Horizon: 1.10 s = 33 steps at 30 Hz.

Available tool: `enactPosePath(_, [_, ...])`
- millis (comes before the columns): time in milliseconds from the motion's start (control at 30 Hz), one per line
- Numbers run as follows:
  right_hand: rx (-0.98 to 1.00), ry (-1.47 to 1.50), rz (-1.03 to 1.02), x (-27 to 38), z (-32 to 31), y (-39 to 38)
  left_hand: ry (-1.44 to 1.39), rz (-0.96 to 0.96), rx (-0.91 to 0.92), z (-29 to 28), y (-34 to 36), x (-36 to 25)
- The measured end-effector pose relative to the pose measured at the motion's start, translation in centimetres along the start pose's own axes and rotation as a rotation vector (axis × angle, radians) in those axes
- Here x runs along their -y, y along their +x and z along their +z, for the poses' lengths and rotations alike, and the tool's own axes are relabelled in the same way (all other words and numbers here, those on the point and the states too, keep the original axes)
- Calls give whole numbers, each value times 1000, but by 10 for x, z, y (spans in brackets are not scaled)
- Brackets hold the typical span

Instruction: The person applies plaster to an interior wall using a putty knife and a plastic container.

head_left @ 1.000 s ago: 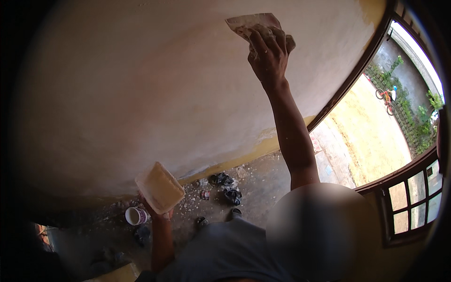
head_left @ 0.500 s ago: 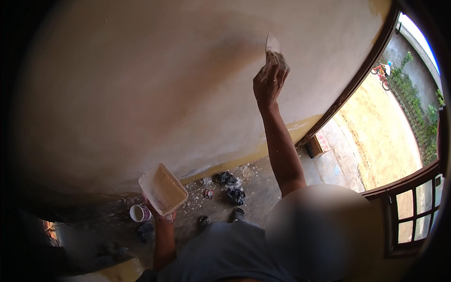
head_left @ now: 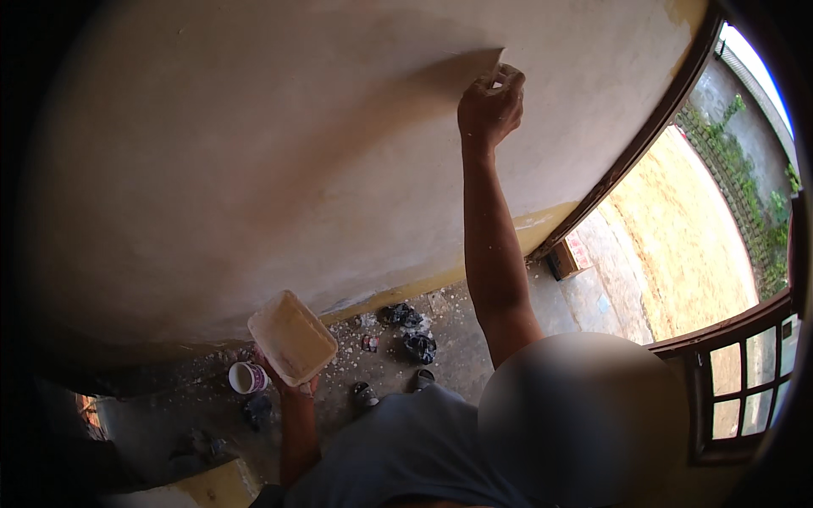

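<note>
High up against the pale wall (head_left: 254, 144), my right hand (head_left: 491, 108) is closed around a putty knife (head_left: 500, 61). Its thin blade appears nearly edge-on at the wall, and whether it presses on the surface is hard to tell. White paste smears my right fingers. Lower on the left, my left hand (head_left: 300, 390) grips a shallow rectangular plastic tub (head_left: 317, 366) from below, its open side tilted toward me. Pale residue coats the inside of the tub. Most of my left fingers are hidden behind it.
Below are a white bucket (head_left: 243, 378), black plastic bags (head_left: 419, 347) and white crumbs scattered on the grey floor (head_left: 500, 381). A cardboard box (head_left: 566, 261) stands by the dark-framed doorway (head_left: 631, 173). A paned window (head_left: 745, 372) is at the lower right.
My right hand has turned, so the putty knife's blade now shows narrow instead of broad; the forearm has shifted slightly left. My left hand and the tub have barely moved.
</note>
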State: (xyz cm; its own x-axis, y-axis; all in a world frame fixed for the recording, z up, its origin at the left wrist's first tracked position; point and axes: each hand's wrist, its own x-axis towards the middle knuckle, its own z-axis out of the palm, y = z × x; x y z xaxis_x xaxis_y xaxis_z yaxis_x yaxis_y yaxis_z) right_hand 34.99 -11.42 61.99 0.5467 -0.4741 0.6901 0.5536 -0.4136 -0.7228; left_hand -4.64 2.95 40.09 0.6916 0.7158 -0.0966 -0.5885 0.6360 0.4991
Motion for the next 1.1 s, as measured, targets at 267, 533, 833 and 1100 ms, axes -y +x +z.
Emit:
enactPosePath(267, [508, 137, -1083, -45, -12, -125, -46, 63, -39, -8, 7, -5])
enactPosePath(533, [204, -234, -804, -85, 1, -49, 28, 21, 198, -9, 8, -5])
enactPosePath(833, [20, 171, 305, -88, -42, 14, -49, 19, -14, -24, 5, -7])
enactPosePath(1100, [275, -5, -261, 58, -2, -57, -29, 55, 30, -8, -3, -21])
